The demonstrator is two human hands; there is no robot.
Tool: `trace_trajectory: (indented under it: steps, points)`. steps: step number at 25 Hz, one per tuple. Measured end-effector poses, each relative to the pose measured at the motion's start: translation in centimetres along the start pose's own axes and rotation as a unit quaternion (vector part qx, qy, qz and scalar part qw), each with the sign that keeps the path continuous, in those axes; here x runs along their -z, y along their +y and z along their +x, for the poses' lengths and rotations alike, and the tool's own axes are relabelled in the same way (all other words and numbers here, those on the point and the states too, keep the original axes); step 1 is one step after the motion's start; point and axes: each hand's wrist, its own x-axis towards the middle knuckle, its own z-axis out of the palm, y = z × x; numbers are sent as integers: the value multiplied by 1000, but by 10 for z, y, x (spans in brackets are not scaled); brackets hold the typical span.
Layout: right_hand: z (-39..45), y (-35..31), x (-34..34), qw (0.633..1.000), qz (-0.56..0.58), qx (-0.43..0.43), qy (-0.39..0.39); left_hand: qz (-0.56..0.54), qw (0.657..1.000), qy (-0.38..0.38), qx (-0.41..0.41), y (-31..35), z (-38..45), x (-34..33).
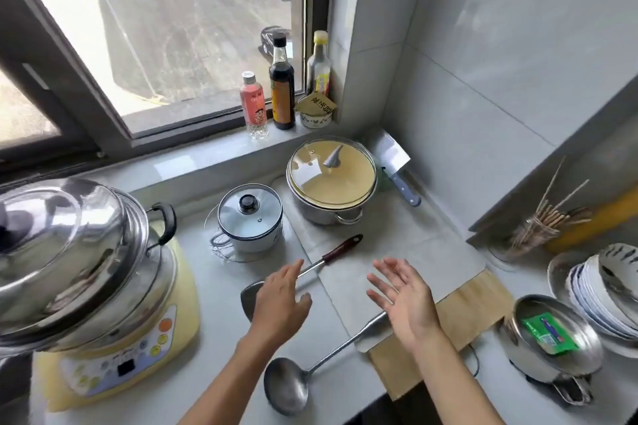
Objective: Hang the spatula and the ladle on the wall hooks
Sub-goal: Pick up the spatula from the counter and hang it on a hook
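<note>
Spatula (297,276) and ladle (310,369) lie unhung on the tabletop (397,241), near centre; our left hand (279,300) and right hand (400,297) hover open, empty. We see no hooks.

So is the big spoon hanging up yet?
No. The ladle lies flat on the counter, below the open right hand. No hooks are in view.

Dull grey metal on the ladle (288,390) and spatula (249,297), the latter with a glossy dark red handle. Mirror-bright steel on the big lid (58,245) and bowl (552,352). Clear glass lids on the pots (331,176). Smooth, glossy pale stone for the surface (397,245); glossy wall tiles (518,45). Matt brown paper (459,317).
</note>
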Motion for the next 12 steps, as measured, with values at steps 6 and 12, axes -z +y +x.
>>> trace_trajectory:
  steps: [6, 12]
  points:
    - [131, 1, -18, 993, -8, -47, 105, 108, 975, 5, 192, -30, 40, -60]
    - [188, 9, -28, 991, 9, -86, 106, 110, 973, -28, 199, -61, 41, -80]
